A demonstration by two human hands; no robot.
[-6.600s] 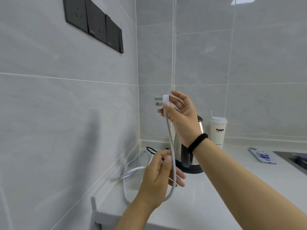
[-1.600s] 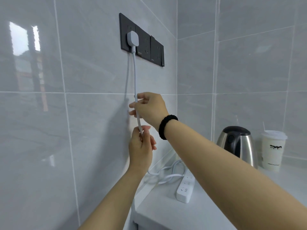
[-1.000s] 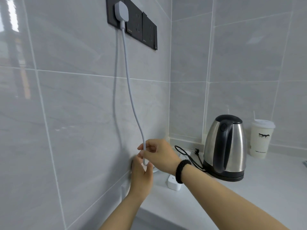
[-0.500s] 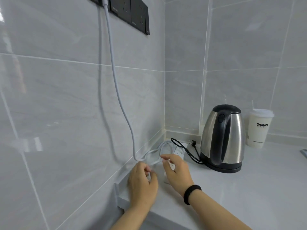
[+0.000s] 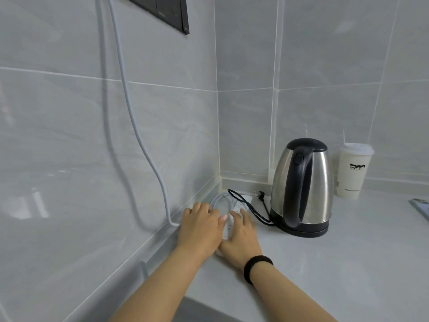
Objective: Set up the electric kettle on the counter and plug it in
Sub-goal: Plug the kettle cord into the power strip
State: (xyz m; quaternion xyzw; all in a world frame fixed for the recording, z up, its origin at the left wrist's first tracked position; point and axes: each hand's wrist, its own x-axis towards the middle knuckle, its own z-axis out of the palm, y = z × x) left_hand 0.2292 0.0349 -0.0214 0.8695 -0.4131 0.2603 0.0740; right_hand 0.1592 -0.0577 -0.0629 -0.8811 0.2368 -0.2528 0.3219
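Note:
The steel electric kettle [image 5: 301,187] with a black handle and lid stands on its black base [image 5: 304,231] near the counter's corner. Its black cord [image 5: 251,209] loops over the counter and ends in a loose plug [image 5: 261,195] lying by the back wall. A white power strip [image 5: 242,203] lies left of the kettle. Its white cable [image 5: 139,138] climbs the left wall toward the dark socket panel [image 5: 167,10]. My left hand [image 5: 199,228] and my right hand [image 5: 241,235] lie side by side on the strip, fingers stretched forward, covering most of it.
A white lidded cup [image 5: 352,170] with a straw stands right of the kettle against the back wall. A phone [image 5: 420,205] shows at the right edge. Tiled walls close the corner on the left and back. The counter's front edge [image 5: 162,256] ends near my left wrist.
My hands slid down the white cable from the wall to the counter. They let go of it and now lie on the power strip. The view tilted down.

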